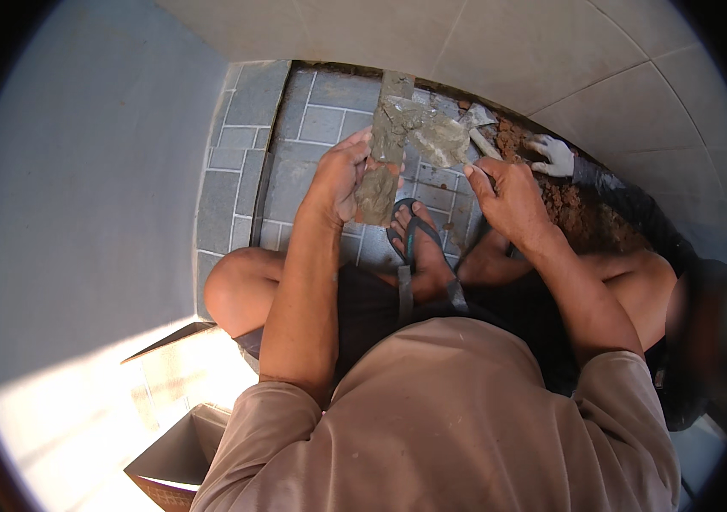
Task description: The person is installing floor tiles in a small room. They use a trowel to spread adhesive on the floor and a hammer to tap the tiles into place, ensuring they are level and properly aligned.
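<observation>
My left hand [344,175] is closed around the lower part of a long narrow tile strip [377,194], with its fingertips showing past the far edge. Wet grey mortar covers most of the strip's upper face, and reddish patches show through near the lower end. My right hand [508,194] grips a trowel whose handle is mostly hidden in the fist. The mortar-smeared trowel blade [438,136] reaches left and touches or overlaps the mortar on the strip. Whether blade and strip are pressed together, I cannot tell.
A co-worker's white-gloved hand [553,156] reaches in from the right, beside a pale-handled tool [486,143] and loose reddish soil [572,205]. Grey paving [322,119] lies under my sandalled feet. Tiled wall [551,51] borders the far side. A cardboard box [177,452] stands lower left.
</observation>
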`<state>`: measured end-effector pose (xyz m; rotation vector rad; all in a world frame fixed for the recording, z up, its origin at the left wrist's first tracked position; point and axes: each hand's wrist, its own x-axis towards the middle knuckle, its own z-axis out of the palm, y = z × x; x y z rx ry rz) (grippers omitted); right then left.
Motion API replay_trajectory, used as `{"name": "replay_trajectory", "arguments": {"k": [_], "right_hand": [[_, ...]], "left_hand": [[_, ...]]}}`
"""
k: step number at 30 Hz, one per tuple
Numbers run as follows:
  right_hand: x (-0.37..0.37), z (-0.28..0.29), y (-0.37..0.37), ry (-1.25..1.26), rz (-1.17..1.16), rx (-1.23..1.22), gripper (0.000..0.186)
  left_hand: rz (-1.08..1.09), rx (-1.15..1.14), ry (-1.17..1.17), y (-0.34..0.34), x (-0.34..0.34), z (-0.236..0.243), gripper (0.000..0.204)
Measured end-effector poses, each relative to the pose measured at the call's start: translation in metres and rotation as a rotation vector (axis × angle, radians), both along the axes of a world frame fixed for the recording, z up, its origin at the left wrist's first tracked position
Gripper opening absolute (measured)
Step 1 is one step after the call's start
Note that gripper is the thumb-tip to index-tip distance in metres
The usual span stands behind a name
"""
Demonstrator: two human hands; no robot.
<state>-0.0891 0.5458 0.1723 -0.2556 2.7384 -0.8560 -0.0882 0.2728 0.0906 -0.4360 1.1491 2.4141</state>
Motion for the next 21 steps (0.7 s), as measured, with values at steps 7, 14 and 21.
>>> {"name": "replay_trajectory", "arguments": {"k": [7,14,21], "right_hand": [[0.011,-0.007,0.006,0.046,0.057,-0.099,0.031],[0.02,-0.006,0.0,0.047,0.089,-0.129,0.032],[0.03,-0.004,0.001,-0.004,0.135,-0.132,0.029]], "left_hand": [[0.019,0.0,-0.037,-0.001,-0.001,-0.005,0.048],[0.005,0.014,-0.068,0.0,-0.002,-0.009,0.043],[0.053,0.114,-0.006,-0.004,-0.011,-0.029,0.046]]}}
